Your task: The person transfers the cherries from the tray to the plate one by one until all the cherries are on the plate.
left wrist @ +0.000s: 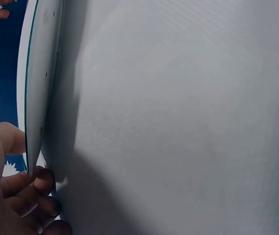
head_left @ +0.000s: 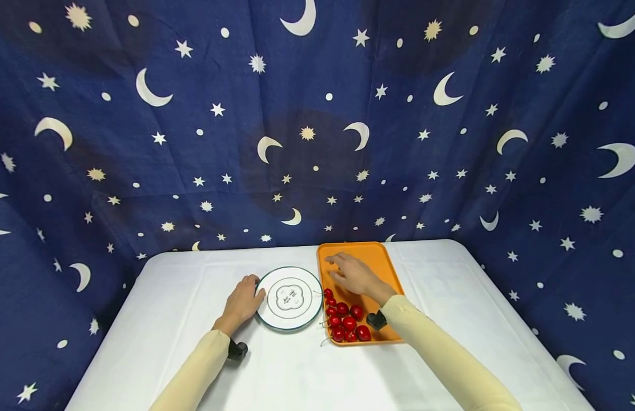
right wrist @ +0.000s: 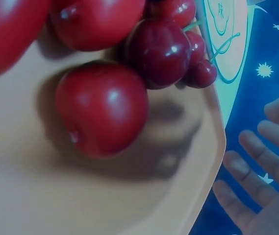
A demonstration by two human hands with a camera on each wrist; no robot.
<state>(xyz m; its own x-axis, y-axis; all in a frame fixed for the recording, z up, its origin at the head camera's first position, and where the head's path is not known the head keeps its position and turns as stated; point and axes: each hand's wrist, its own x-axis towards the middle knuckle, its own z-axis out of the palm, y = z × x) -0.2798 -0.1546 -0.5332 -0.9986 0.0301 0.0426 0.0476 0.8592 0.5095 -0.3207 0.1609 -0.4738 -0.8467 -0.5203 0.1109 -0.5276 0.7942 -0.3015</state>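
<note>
A white plate [head_left: 268, 311] with a dark green rim and a printed centre lies on the table. My left hand [head_left: 244, 299] grips its left edge; in the left wrist view the thumb [left wrist: 12, 138] presses one face and curled fingers [left wrist: 43, 181] lie behind the rim. To the right is an orange tray [head_left: 381, 262], its near part holding several red cherries [head_left: 349, 323], some with green stems. Over the tray's far half hovers my right hand [head_left: 356, 275], holding nothing. In the right wrist view its fingers [right wrist: 262, 152] are spread, apart from the cherries.
A white cloth [head_left: 297, 371] covers the table. Behind and at both sides hangs a dark blue curtain [head_left: 317, 114] with moons and stars. The tray's left edge stands close beside the plate. Some stems stick out over the tray's edge.
</note>
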